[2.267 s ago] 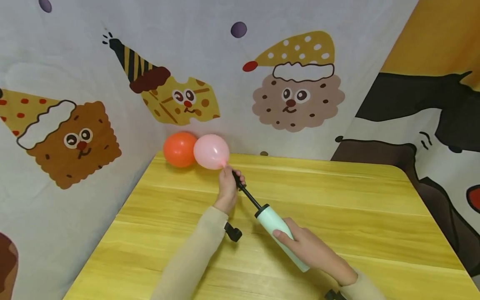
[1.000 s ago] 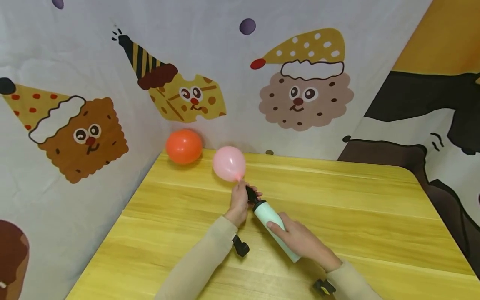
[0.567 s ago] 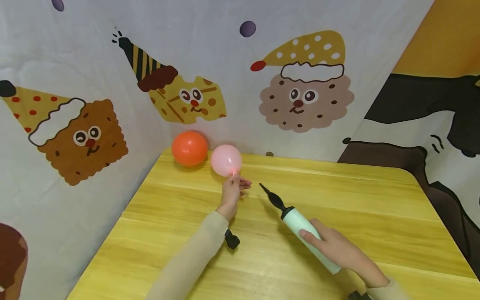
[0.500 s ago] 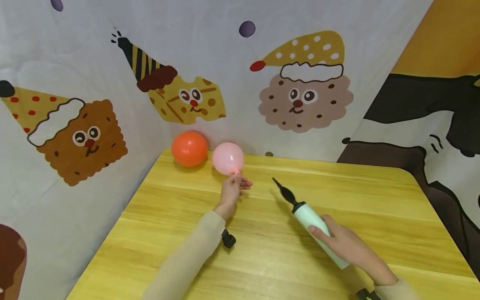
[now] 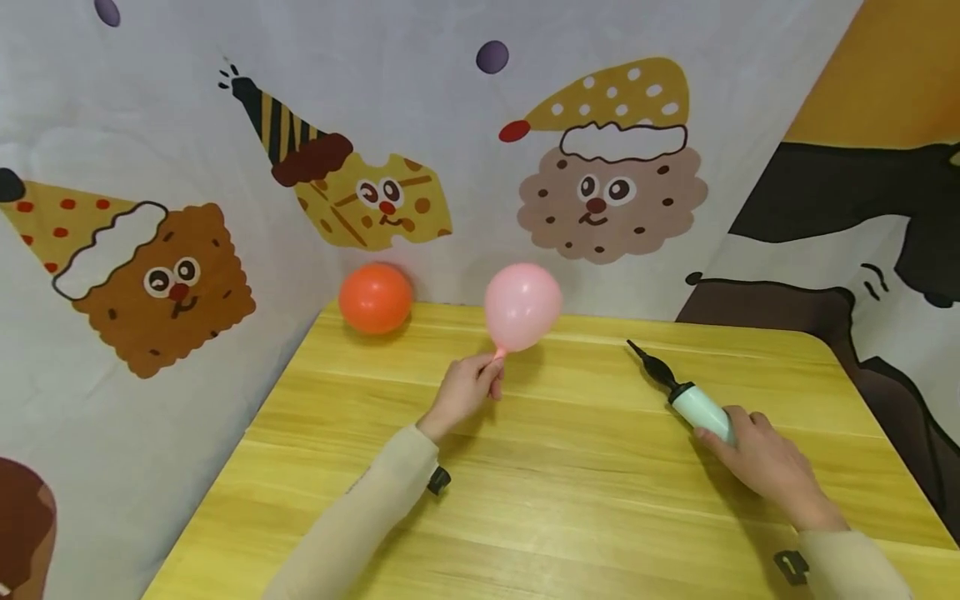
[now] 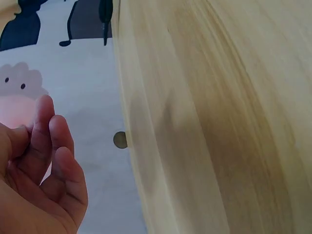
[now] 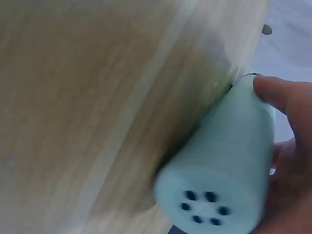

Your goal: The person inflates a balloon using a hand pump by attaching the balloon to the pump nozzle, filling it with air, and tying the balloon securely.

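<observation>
In the head view, a pink inflated balloon [image 5: 522, 307] stands neck-down above the table, and my left hand [image 5: 463, 392] pinches its neck between thumb and fingers. Part of that balloon [image 6: 17, 111] shows pale behind the left hand [image 6: 44, 170] in the left wrist view. Over at the right, my right hand [image 5: 768, 462] grips a mint-green balloon pump [image 5: 701, 411] by its barrel, its black nozzle pointing up and left, apart from the balloon. The pump's holed end [image 7: 207, 204] faces the right wrist camera, with the right hand [image 7: 292, 146] wrapped around its side.
An orange balloon [image 5: 376, 298] rests at the table's back left corner, by the cloth. The wooden table [image 5: 570, 500] lies under both arms. Behind it hangs a white cloth [image 5: 480, 208] printed with cartoon biscuits.
The pump's handle was pushed in, then its nozzle came away from the pink balloon. My right hand carried the pump rightward; my left hand turned the pink balloon upright and to the right.
</observation>
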The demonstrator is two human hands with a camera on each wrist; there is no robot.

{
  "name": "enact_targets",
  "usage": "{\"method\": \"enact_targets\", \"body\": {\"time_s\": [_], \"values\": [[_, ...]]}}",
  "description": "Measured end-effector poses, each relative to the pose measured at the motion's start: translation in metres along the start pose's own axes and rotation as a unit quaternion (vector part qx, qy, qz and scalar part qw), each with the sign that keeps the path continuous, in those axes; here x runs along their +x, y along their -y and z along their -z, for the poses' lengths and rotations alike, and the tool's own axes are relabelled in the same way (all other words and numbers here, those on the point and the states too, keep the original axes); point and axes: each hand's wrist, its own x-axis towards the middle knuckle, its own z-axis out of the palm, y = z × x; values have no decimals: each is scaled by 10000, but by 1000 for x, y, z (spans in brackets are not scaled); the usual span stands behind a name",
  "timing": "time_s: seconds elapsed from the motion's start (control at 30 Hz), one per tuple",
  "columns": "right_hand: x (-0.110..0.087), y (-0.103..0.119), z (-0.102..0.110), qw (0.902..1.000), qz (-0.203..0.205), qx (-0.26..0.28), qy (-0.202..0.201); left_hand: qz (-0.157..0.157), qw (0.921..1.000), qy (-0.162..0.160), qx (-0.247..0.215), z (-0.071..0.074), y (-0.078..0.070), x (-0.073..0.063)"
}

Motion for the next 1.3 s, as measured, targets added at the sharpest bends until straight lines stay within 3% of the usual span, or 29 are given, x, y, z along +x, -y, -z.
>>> {"method": "enact_targets", "body": {"time_s": [0.17, 0.23, 0.33, 0.4, 0.47, 0.53, 0.6, 0.7, 0.87, 1.0, 1.17, 1.27, 1.3], "values": [[3, 0, 0, 9990, 66, -334, -297, -112, 9995, 241, 188, -2, -5, -1], [1, 10, 4, 9976, 88, -483, -491, -113, 9992, 314, 231, -3, -6, -2], [-3, 43, 8, 9909, 470, -387, -1201, -105, 9983, 397, 404, -7, -6, -4], [-4, 74, 9, 9848, 884, 34, -1498, -155, 9977, 407, 515, -10, -8, -6], [-2, 105, 8, 9766, 1325, 770, -1506, -229, 9970, 421, 612, -13, -11, -7], [3, 133, 4, 9698, 1478, 1650, -1025, -340, 9959, 471, 691, -17, -15, -8], [11, 155, -3, 9558, 1456, 2514, -452, -437, 9945, 577, 764, -22, -20, -10], [24, 178, -16, 9230, 1262, 3620, 332, -566, 9917, 739, 888, -30, -29, -12], [43, 200, -32, 8392, 563, 5297, 1100, -629, 9886, 861, 1060, -38, -38, -13], [55, 209, -41, 7849, 52, 6075, 1223, -576, 9870, 924, 1181, -42, -41, -13], [62, 211, -40, 7173, -136, 6881, 1085, -649, 9871, 917, 1143, -44, -40, -12], [63, 209, -35, 6928, -147, 7144, 970, -627, 9874, 964, 1090, -42, -39, -13], [63, 207, -34, 6888, -143, 7186, 951, -605, 9876, 1001, 1044, -41, -38, -13]]}}
